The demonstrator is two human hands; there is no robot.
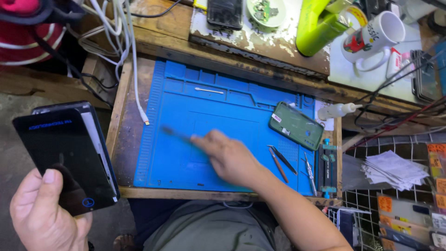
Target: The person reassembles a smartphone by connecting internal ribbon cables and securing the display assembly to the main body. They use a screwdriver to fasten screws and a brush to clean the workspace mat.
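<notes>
At lower left of the frame, our left hand (39, 211) grips a black phone (69, 158) beside the bench. Mid-frame, our right hand (227, 155), blurred, closes on a thin tool (174, 133) over the blue mat (209, 107); tweezers (281, 160) lie just right.

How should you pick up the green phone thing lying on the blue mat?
Take the green phone case by its two long edges, coming down from above. It lies flat on the blue mat, so nothing sticks up to hold, and its narrow width suits a pinch. Come from its mat side; tweezers lie just below it.
</notes>
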